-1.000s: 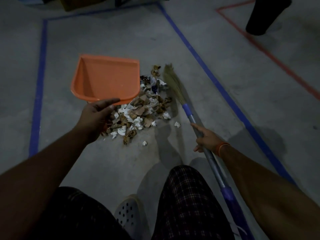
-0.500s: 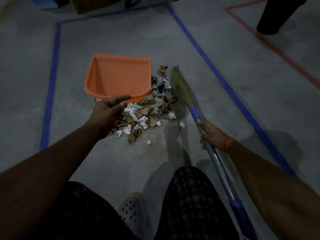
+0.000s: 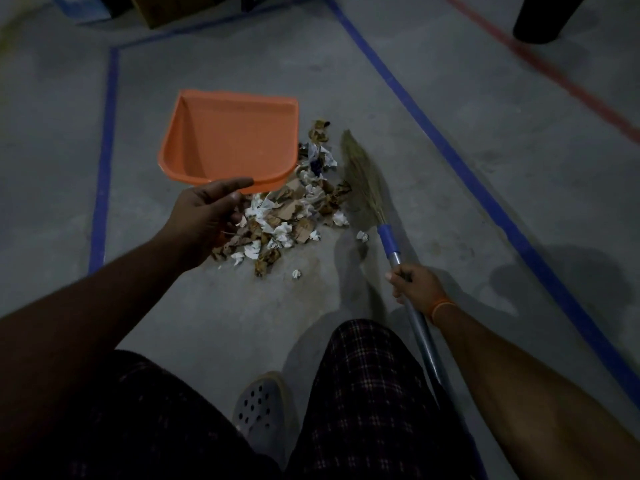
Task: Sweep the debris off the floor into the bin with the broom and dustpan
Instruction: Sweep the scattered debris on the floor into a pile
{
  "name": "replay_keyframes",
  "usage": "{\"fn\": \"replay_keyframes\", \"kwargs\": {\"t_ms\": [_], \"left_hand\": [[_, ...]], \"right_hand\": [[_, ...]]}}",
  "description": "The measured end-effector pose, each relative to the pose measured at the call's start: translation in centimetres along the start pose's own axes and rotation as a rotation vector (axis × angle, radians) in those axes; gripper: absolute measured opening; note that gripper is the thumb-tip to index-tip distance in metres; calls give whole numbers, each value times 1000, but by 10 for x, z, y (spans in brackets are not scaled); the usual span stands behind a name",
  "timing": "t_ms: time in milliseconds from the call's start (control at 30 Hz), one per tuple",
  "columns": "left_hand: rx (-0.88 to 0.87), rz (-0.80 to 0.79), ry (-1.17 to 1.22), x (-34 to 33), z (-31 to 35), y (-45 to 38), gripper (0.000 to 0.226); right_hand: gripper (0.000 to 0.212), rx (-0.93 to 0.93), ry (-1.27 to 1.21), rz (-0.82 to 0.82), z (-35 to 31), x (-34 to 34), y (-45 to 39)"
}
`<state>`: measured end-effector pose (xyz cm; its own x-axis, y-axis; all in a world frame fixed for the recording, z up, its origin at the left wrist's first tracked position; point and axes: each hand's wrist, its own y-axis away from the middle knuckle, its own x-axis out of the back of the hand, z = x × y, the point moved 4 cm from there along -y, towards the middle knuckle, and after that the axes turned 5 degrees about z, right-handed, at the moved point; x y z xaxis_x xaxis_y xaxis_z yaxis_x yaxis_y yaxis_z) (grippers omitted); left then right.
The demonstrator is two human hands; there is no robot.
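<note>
Looking down from the head view, dim light, grey concrete floor [image 3: 450, 202].

Left hand [image 3: 204, 213] grips the near end of the orange dustpan [image 3: 225, 140], thumb laid along its back rim, fingers curled underneath; the handle itself is hidden by the hand. Pan appears held off the floor, open mouth pointing away from the person, inside bare. Its near right corner overlaps the left edge of the debris pile as seen from above; cannot tell if it touches.

Debris [image 3: 291, 209]: a loose heap of crumpled white paper, brown leaf and cardboard scraps, some dark bits, on the floor between pan and broom. A few white scraps lie apart from the heap on its near side.

Broom [image 3: 363, 178]: straw head rests on the floor just right of the pile, tip pointing away. Blue collar, then grey metal shaft running back toward the person. Right hand [image 3: 414, 285] wraps the shaft below the collar, fingers closed round it. Orange band [image 3: 441, 308] on the right wrist.

Blue tape line [image 3: 450, 154] frames the area holding pile and tools. Red tape line [image 3: 554, 74] far right. Dark round object [image 3: 543, 19] at top right, possibly the bin; cannot tell. Checked trousers [image 3: 367, 393] and a perforated pale shoe [image 3: 259, 407] at bottom.
</note>
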<state>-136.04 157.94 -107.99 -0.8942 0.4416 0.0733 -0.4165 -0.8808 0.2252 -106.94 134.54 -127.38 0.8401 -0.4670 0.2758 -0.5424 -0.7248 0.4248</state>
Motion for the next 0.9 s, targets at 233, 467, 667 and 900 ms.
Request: {"fn": "replay_keyframes", "kwargs": {"t_ms": [233,467,667,900], "left_hand": [[10,-15,-36,0,-2,11,30],[5,-15,41,-6,5,17,31],[-15,-18,16,-5,6,14,30],[-23,-36,-16,7,5,14,28]], "right_hand": [[65,-54,77,-79,2,-2,5],[35,-87,73,-46,-6,15,8],[14,3,67,-7,-13,21,6],[58,-92,164,-204,-10,22,6]]}}
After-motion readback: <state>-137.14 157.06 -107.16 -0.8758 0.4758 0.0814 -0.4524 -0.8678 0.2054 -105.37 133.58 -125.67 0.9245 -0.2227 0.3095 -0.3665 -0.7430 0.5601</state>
